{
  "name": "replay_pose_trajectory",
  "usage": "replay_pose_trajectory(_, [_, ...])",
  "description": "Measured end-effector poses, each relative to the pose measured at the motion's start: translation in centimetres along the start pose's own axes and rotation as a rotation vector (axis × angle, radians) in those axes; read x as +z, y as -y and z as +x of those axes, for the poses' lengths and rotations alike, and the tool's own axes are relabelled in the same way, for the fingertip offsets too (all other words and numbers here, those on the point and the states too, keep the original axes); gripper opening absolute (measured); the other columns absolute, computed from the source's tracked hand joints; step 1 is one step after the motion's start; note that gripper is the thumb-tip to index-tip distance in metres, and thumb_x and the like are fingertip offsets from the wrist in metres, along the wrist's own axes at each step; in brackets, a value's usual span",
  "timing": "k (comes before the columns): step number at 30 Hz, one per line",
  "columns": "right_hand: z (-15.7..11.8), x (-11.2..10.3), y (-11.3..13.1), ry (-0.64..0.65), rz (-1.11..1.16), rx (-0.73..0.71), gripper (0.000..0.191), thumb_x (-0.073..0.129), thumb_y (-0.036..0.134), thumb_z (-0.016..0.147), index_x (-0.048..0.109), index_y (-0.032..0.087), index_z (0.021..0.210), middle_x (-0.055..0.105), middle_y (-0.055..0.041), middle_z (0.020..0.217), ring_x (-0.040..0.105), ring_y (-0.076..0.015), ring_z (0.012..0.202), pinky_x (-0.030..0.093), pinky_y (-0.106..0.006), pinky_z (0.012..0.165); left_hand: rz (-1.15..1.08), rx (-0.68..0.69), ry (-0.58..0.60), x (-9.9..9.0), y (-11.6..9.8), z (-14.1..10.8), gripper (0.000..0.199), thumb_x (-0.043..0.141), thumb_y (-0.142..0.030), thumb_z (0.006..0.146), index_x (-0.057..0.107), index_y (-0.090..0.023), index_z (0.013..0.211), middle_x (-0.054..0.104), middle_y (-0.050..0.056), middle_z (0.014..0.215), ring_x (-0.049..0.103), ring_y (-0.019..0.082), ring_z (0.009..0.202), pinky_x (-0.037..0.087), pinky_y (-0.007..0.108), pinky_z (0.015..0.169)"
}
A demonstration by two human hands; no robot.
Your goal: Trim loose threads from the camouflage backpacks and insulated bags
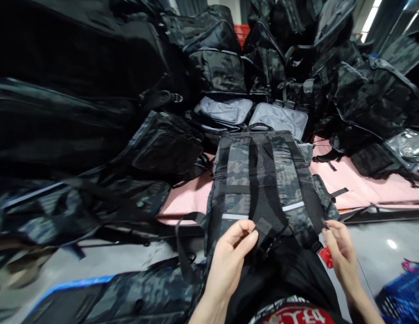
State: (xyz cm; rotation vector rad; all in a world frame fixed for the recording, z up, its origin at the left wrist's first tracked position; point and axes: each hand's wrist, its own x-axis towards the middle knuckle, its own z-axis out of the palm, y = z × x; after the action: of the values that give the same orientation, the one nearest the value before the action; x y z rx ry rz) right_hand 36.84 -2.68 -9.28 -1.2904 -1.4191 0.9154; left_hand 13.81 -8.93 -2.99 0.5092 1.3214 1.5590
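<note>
A camouflage backpack (238, 166) lies with its shoulder straps facing up, its top end pointing away from me. My left hand (231, 256) is closed in a pinch on the end of a black strap (263, 228), over the backpack's lower edge. To the right, my right hand (342, 254) is closed, fingertips together beside the lower end of the right shoulder strap (292, 189). A small dark tip shows at those fingers, too blurred to name. Just below them is a bright red thing (326, 257) whose kind I cannot make out.
Piled camouflage bags (216, 67) rise behind and on the left. Pink material (374, 184) covers the surface under the backpack. Another camouflage bag (145, 292) lies low at the front left. A blue basket (403, 292) stands at the lower right on the pale floor (391, 245).
</note>
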Motion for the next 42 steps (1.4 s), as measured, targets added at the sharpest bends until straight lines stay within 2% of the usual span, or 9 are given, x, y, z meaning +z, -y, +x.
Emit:
replay_pose_trajectory(3, [-0.2,1.2,1.9,0.180,0.040,-0.176,0.019,0.057,0.028,0.083,0.057,0.021,0.101,0.063,-0.0045,0.088,0.061,-0.0149,0.077,0.051,-0.023,0.066,0.026,0.017,-0.070,0.7,0.7,0.3,0.035,0.078,-0.036,0.056,0.062,-0.012,0.076,0.057,0.001,0.069,0.050,0.010,0.062,0.040,0.022,0.058])
replay_pose_trajectory(9, [0.3,4.0,4.6,0.332,0.126,-0.391,0.021,0.063,0.019,0.079,0.059,0.020,0.100,0.064,0.0002,0.075,0.056,-0.0097,0.058,0.048,-0.019,0.055,-0.004,0.002,-0.169,1.2,1.9,0.3,0.041,0.078,-0.036,0.055,0.069,-0.013,0.088,0.067,0.008,0.088,0.059,0.018,0.080,0.048,0.027,0.069])
replay_pose_trajectory(13, [0.8,5.0,5.6,0.333,0.099,-0.481,0.022,0.065,0.019,0.078,0.059,0.018,0.098,0.067,-0.0017,0.083,0.060,-0.0099,0.063,0.050,-0.019,0.059,0.004,0.041,-0.171,1.3,2.7,0.1,0.039,0.079,-0.036,0.055,0.071,-0.015,0.087,0.067,0.008,0.092,0.060,0.019,0.086,0.048,0.027,0.076])
replay_pose_trajectory(19, [1.4,4.9,5.7,0.286,0.027,-0.542,0.011,0.062,0.020,0.081,0.061,0.017,0.091,0.068,-0.0020,0.080,0.064,-0.0115,0.066,0.050,-0.020,0.062,-0.031,0.062,-0.136,1.9,3.1,0.0,0.032,0.080,-0.033,0.053,0.073,-0.016,0.079,0.066,0.006,0.087,0.058,0.015,0.076,0.049,0.023,0.069])
replay_pose_trajectory(23, [1.2,4.3,5.5,0.255,0.052,-0.527,0.010,0.062,0.020,0.081,0.060,0.017,0.090,0.068,-0.0025,0.079,0.064,-0.0112,0.066,0.049,-0.019,0.061,-0.097,0.001,-0.166,2.5,2.5,-0.1,0.036,0.082,-0.032,0.050,0.073,-0.015,0.080,0.066,0.005,0.077,0.056,0.012,0.066,0.047,0.022,0.060])
replay_pose_trajectory(27, [1.0,4.3,5.3,0.310,0.053,-0.483,0.017,0.063,0.021,0.079,0.058,0.017,0.094,0.065,-0.0013,0.075,0.059,-0.0091,0.057,0.046,-0.018,0.054,-0.148,-0.024,-0.197,2.6,2.3,-0.1,0.038,0.083,-0.031,0.047,0.072,-0.016,0.080,0.066,0.004,0.075,0.056,0.012,0.067,0.047,0.021,0.062])
replay_pose_trajectory(34, [1.0,4.9,4.8,0.245,0.059,-0.567,0.011,0.062,0.020,0.080,0.060,0.017,0.090,0.067,-0.0025,0.076,0.062,-0.0110,0.062,0.048,-0.020,0.059,-0.197,-0.069,-0.159,2.6,2.4,-0.4,0.038,0.082,-0.030,0.050,0.069,-0.014,0.083,0.065,0.004,0.076,0.054,0.010,0.063,0.045,0.023,0.062])
replay_pose_trajectory(38, [0.9,4.6,4.4,0.281,0.225,-0.364,0.013,0.059,0.027,0.083,0.059,0.016,0.090,0.062,-0.0017,0.071,0.056,-0.0098,0.058,0.044,-0.020,0.054,-0.293,-0.127,-0.060,3.0,1.6,-0.6,0.026,0.078,-0.025,0.058,0.062,-0.012,0.074,0.050,-0.002,0.061,0.043,0.005,0.052,0.038,0.018,0.051])
replay_pose_trajectory(42, [1.8,5.2,4.4,0.440,0.535,-0.127,0.042,0.070,0.044,0.072,0.058,0.017,0.101,0.053,0.0026,0.061,0.046,-0.0082,0.050,0.039,-0.019,0.046,-0.457,-0.390,0.196,3.6,1.5,-0.9,0.023,0.075,-0.021,0.062,0.055,-0.011,0.068,0.039,-0.005,0.058,0.030,-0.001,0.043,0.029,0.013,0.042])
